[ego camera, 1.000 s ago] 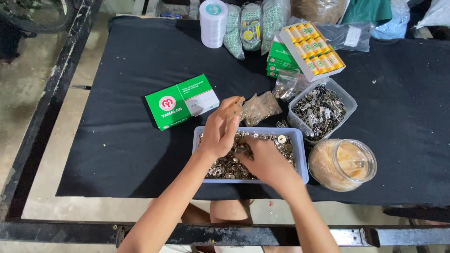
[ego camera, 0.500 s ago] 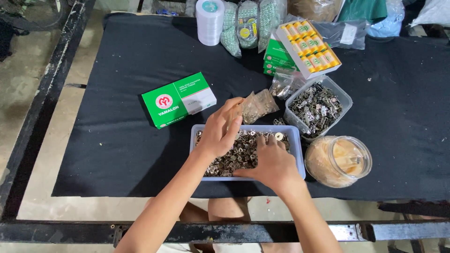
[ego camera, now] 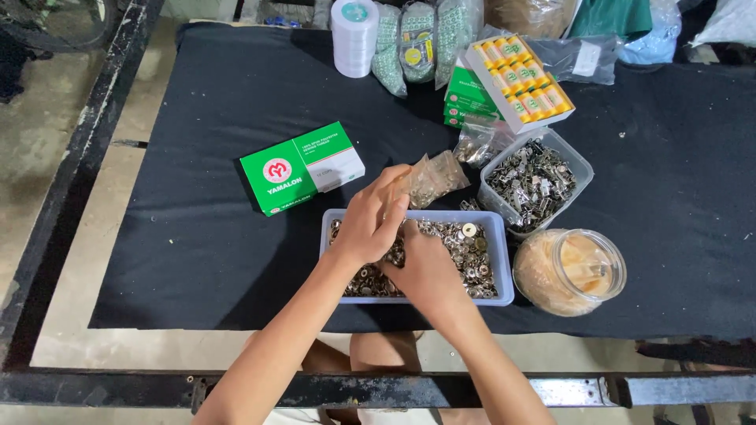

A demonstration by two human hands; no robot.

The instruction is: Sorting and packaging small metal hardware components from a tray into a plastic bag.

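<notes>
Green-and-white flat box (ego camera: pixel 303 167): lies left of centre on the black cloth, turned at an angle, with a round red-and-white emblem on its green part.

Stack of green boxes (ego camera: pixel 465 98): upper centre, partly under an open white tray of yellow-and-green spools (ego camera: pixel 520 79).

Two green patterned bags (ego camera: pixel 421 39) — top centre, each with a round yellow label.

White roll (ego camera: pixel 354 35): just left of the bags.

Clear plastic bag (ego camera: pixel 579 59) — upper right, bearing a white label.

Small clear packet (ego camera: pixel 433 177): centre of the frame.
</notes>
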